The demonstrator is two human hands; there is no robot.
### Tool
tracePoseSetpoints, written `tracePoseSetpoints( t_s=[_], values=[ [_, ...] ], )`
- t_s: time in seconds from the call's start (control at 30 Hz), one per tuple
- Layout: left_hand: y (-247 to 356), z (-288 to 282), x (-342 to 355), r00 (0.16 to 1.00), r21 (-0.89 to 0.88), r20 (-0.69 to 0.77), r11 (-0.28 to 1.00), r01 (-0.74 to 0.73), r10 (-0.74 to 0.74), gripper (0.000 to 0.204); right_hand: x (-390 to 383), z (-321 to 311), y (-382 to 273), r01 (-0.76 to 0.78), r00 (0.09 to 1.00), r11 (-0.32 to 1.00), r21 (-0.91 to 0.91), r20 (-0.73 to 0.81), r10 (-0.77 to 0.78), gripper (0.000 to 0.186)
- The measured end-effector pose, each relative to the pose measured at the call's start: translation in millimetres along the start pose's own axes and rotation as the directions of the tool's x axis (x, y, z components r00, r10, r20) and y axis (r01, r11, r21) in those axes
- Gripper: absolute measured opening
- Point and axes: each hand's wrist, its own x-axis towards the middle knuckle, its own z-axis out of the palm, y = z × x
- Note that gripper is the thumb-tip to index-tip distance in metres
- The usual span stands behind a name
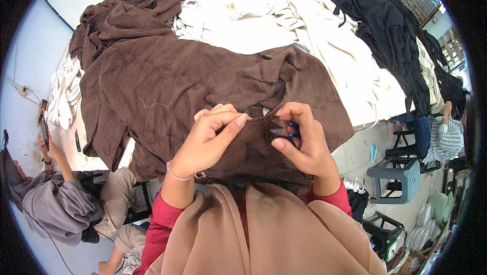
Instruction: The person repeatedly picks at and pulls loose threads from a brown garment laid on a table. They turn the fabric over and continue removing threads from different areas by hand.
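Cloth heaps (284, 26) crowd the surface (63, 145); I see the left grip (215, 134) clamped on brown garment (152, 82), right grip (307, 143) around blue thread snips (292, 129); trimming looks unfinished.

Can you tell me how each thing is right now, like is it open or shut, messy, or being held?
Brown garment: spread out, rumpled, edge held up
Left grip: pinched shut on the garment's edge
Right grip: curled around the snips
Snips: held, blades too blurry to tell open or shut
Pale thread: loose, wavy
Cream cloth: heaped, rumpled
Black cloth: heaped, rumpled
Blue-grey stool: nobody on it
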Motion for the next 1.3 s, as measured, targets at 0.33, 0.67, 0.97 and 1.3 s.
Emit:
tracePoseSetpoints(
  t_s=[0.33,0.67,0.97,1.3],
  values=[
    [2.2,-4.0,0.3,0.995,-0.024,0.072,0.997,0.074,-0.072,0.025,0.8,2.3,8.6,0.253,0.963,0.862,-0.440,0.024,-0.270,0.019],
    [5.9,2.3,2.5,0.999,-0.107,-0.006,0.993,0.047,-0.048,0.019,11.4,-6.6,19.3,0.148,0.986,0.986,-0.080,-0.069,-0.154,0.041],
    [-14.5,24.6,-18.8,0.690,0.726,-0.247,0.602,-0.334,0.680,0.020,-7.5,-5.7,28.8,0.440,0.877,0.765,-0.471,0.045,-0.478,0.026],
    [-27.4,24.4,-26.5,0.552,0.836,-0.035,0.328,-0.440,0.833,0.021,-3.0,-6.2,5.1,0.028,0.995,0.998,-0.062,-0.097,-0.034,0.030]
  ],
)
